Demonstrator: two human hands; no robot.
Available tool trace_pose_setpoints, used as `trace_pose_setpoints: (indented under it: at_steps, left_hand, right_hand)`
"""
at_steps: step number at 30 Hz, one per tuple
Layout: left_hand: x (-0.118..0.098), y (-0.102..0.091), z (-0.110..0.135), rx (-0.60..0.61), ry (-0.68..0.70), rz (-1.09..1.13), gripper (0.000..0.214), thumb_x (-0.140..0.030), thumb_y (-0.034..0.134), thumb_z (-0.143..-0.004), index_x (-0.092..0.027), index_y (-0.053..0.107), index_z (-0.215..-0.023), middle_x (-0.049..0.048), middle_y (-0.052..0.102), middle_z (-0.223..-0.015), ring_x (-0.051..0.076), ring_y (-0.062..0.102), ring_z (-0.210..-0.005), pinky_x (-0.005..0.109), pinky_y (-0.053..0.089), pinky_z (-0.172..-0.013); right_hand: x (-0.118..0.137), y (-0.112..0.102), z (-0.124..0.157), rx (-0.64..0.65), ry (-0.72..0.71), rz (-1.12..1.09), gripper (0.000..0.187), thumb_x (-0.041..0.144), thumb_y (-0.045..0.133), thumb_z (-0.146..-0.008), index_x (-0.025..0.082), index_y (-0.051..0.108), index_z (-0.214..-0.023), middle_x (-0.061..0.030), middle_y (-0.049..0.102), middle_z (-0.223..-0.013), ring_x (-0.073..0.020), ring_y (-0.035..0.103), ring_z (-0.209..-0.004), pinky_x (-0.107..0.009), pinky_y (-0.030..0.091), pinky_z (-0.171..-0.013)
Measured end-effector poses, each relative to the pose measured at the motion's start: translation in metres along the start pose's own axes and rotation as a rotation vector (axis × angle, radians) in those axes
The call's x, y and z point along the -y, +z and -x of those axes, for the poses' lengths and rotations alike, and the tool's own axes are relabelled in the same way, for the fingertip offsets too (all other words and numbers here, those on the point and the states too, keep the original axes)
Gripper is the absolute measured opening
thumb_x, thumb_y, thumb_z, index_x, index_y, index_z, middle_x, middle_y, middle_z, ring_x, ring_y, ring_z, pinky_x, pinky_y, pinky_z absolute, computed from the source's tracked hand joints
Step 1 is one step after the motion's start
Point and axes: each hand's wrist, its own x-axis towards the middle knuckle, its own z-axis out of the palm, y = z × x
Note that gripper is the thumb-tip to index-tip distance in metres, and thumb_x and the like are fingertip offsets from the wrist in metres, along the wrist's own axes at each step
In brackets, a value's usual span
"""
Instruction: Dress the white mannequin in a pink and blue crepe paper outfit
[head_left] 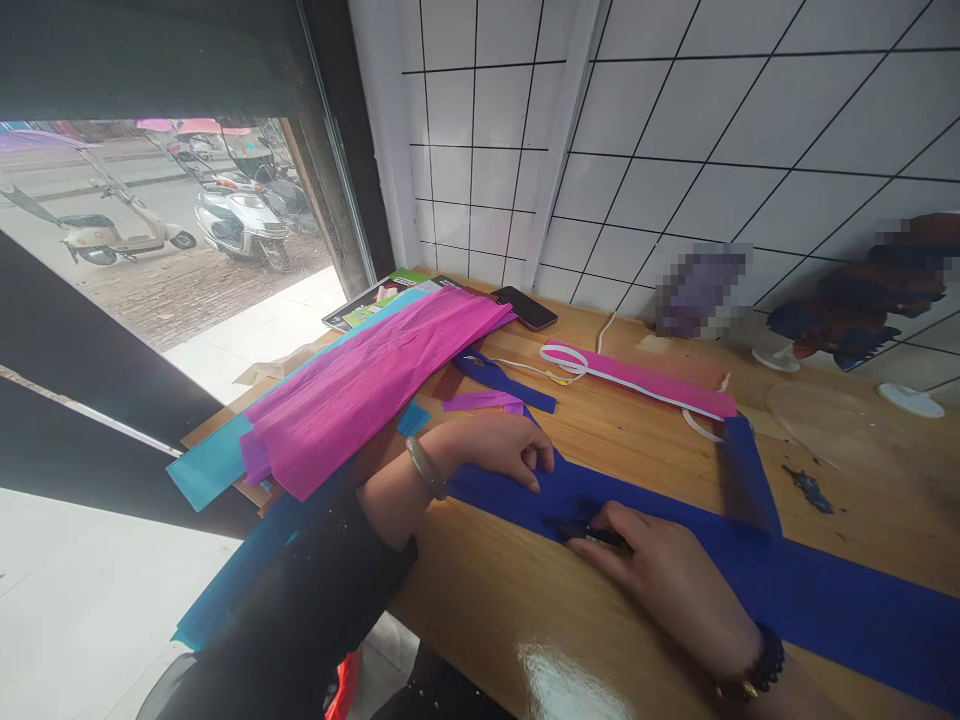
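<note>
A long dark blue crepe paper strip [840, 590] runs across the wooden table from the middle to the right edge. My left hand [506, 450], wearing a pale bangle, rests on the strip's left part with curled fingers at its upper edge. Lower on the same strip, my right hand [652, 560] is closed around a small black tool [581, 532]; its kind is mostly hidden by the fingers. A folded end [746, 470] of blue paper lies beyond the right hand. Beyond the left hand are a purple paper scrap [484, 401] and a narrow blue scrap [510, 385].
Pink crepe paper [375, 385] lies over light blue paper [202, 470] on the left. A phone [529, 308] lies near the tiled wall. A pink strip with white edging [645, 380] lies at the back. Scooters [244, 220] stand outside the doorway.
</note>
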Motion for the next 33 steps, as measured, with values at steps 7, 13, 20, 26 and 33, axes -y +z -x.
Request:
trace_pose_setpoints:
  at_steps: [7,13,20,26,33]
  left_hand:
    - [0.0001,0.0014,-0.0008,0.007,0.015,0.033,0.030,-0.030,0.069,-0.070,-0.020,0.064,-0.097,-0.0018,0.065,-0.079,0.011,0.060,-0.071,0.021,0.040,-0.060]
    - [0.0000,0.0008,-0.0008,0.022,0.028,0.041,0.030,-0.030,0.068,-0.070,-0.020,0.063,-0.097,-0.0014,0.064,-0.079,0.011,0.059,-0.072,0.020,0.040,-0.061]
    - [0.0002,0.0022,-0.0014,0.024,0.021,0.044,0.030,-0.029,0.069,-0.069,-0.020,0.064,-0.097,-0.0016,0.063,-0.079,0.011,0.058,-0.072,0.020,0.039,-0.060]
    - [0.0010,0.0035,-0.0013,0.011,0.033,0.055,0.030,-0.027,0.068,-0.069,-0.019,0.064,-0.097,-0.0017,0.062,-0.079,0.011,0.058,-0.071,0.020,0.039,-0.060]
    - [-0.0013,0.0026,-0.0007,0.013,0.028,0.047,0.029,-0.027,0.069,-0.069,-0.019,0.064,-0.097,-0.0017,0.062,-0.079,0.011,0.058,-0.071,0.020,0.039,-0.061]
  right_hand:
    - [0.0031,0.0001,-0.0041,0.013,-0.005,0.031,0.025,0.047,0.051,-0.086,0.024,0.053,-0.076,0.0025,0.067,-0.070,-0.0169,0.065,-0.062,-0.026,0.042,-0.053]
    - [0.0065,0.0006,-0.0079,0.012,-0.017,0.020,0.024,0.046,0.051,-0.086,0.024,0.054,-0.078,0.0006,0.069,-0.074,-0.0176,0.066,-0.064,-0.027,0.044,-0.054]
    - [0.0076,0.0019,-0.0092,-0.023,-0.032,-0.005,0.025,0.046,0.050,-0.086,0.024,0.054,-0.076,0.0009,0.069,-0.072,-0.0173,0.066,-0.062,-0.026,0.042,-0.053]
    - [0.0069,0.0027,-0.0086,-0.010,-0.035,0.000,0.023,0.045,0.051,-0.087,0.024,0.054,-0.078,0.0017,0.069,-0.073,-0.0164,0.066,-0.062,-0.026,0.042,-0.053]
    - [0.0075,0.0033,-0.0080,-0.027,-0.038,0.018,0.023,0.043,0.053,-0.086,0.024,0.051,-0.074,0.0033,0.068,-0.069,-0.0157,0.064,-0.059,-0.026,0.040,-0.052]
